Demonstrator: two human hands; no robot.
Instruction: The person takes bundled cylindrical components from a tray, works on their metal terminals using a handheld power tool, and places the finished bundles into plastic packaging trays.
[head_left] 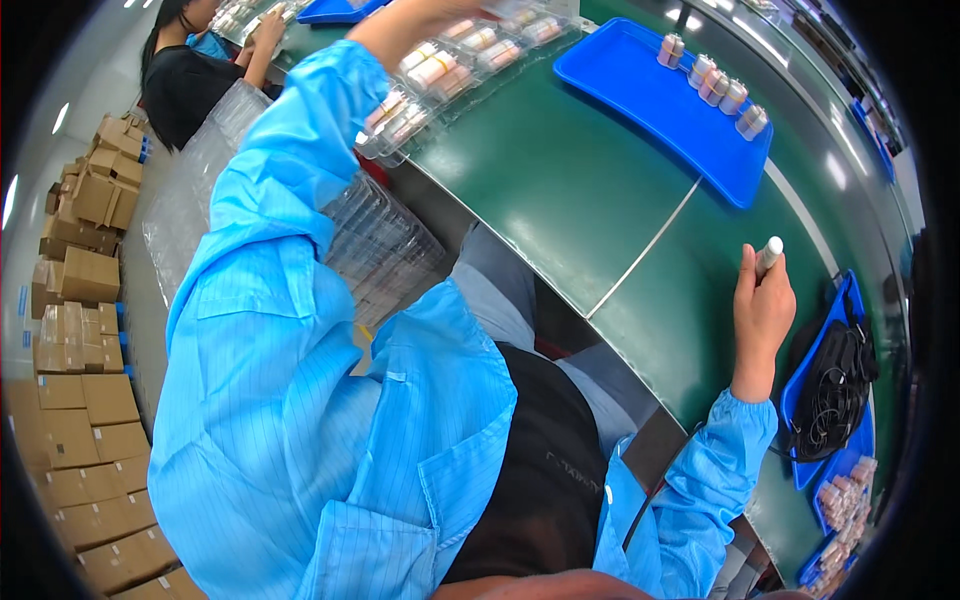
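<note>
My right hand [763,308] is closed around a small white cylinder [769,256], its rounded pale end sticking up past the fingers, above the green tabletop [520,170]. At the upper edge my left hand [432,18] reaches over a clear plastic compartment tray [395,150], its fingers blurred and partly cut off. Several small pale pink and white cylinders [432,70] lie in the compartments. Between and beyond my hands, a blue tray [640,100] bears a row of similar upright cylinders [714,87] with clear tops.
Black cables [838,390] lie in a blue tray at the right, with more pinkish cylinders [846,505] nearer me. Stacked clear trays [385,240] stand below the table edge at left. A person in black [195,90] works at upper left, beyond cardboard boxes [90,280].
</note>
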